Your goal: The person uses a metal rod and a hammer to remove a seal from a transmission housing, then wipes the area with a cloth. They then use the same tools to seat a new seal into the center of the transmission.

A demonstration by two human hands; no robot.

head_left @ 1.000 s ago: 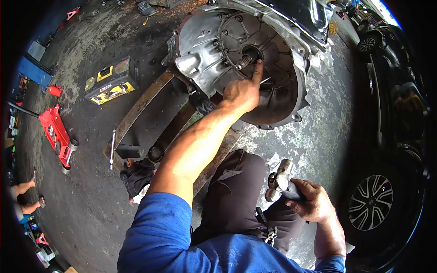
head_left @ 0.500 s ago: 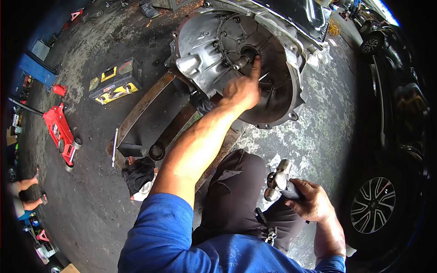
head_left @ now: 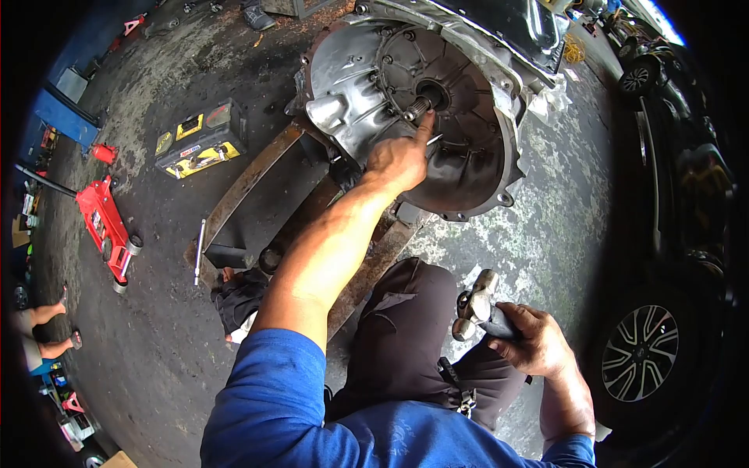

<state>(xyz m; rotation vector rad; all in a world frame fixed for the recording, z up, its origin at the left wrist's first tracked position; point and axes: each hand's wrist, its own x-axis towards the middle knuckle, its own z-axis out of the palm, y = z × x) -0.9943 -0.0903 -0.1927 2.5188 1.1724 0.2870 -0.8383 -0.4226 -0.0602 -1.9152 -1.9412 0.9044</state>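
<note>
A bell-shaped metal transmission housing (head_left: 343,70) stands tilted with its open side facing me. From its centre sticks out a splined shaft (head_left: 417,109). My left hand (head_left: 396,165) is over the housing's lower part, index finger stretched out, its tip close by the shaft's end. The other fingers are curled, and a thin pointed metal tool (head_left: 435,140) pokes out of them; the rest of it is hidden. Above my right thigh, my right hand (head_left: 538,343) is closed around the dark handle of a ball-peen hammer (head_left: 482,292), head pointing up and left.
A rusty metal stand (head_left: 253,171) is below the housing. To the left are a toolbox (head_left: 201,140), a red floor jack (head_left: 105,222) and a long metal bar (head_left: 200,251). A dark car (head_left: 686,195) is at the right. Another person's legs (head_left: 51,327) show far left.
My left hand has drawn back a little, down and to the left, its fingertip shifting from beside the shaft's base toward the shaft's end. The hammer has hardly moved.
</note>
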